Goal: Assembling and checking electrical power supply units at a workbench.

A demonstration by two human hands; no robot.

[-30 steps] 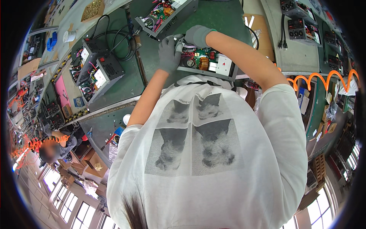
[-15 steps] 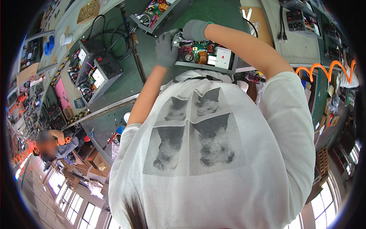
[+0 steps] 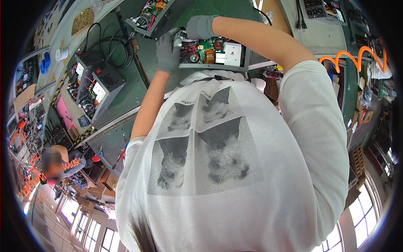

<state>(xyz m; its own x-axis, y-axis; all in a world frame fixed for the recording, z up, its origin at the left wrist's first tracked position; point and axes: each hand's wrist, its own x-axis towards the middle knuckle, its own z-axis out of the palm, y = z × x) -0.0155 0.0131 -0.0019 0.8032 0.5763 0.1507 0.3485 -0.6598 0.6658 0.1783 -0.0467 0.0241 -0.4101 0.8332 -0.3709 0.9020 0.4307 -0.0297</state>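
Note:
In front of me stands an open grey metal case (image 3: pixel 214 66) with a green circuit board, wiring, a copper-wound coil (image 3: pixel 209 56) and a white block (image 3: pixel 232 54) inside. My left hand (image 3: pixel 168 53), in a grey glove, is closed at the case's left end; a shiny metal part shows beside its thumb, and what its fingertips grip is hidden. My right hand (image 3: pixel 200 27), also gloved, reaches across to the case's far left corner, close to the left fingertips. Its fingers bend down out of sight, so whether it holds anything is hidden.
Another open unit (image 3: pixel 153 19) stands just beyond my left hand. Further left are a black perforated case (image 3: pixel 108 80), coiled black cable (image 3: pixel 121 52) and a box of small brass-coloured parts (image 3: pixel 81 22). An orange coiled hose (image 3: pixel 352 63) hangs at right. A person (image 3: pixel 69 164) is far left.
The whole view has shifted, so the bench and case appear further left and slightly higher. Both hands keep to the case's left end, with little visible change in their pose.

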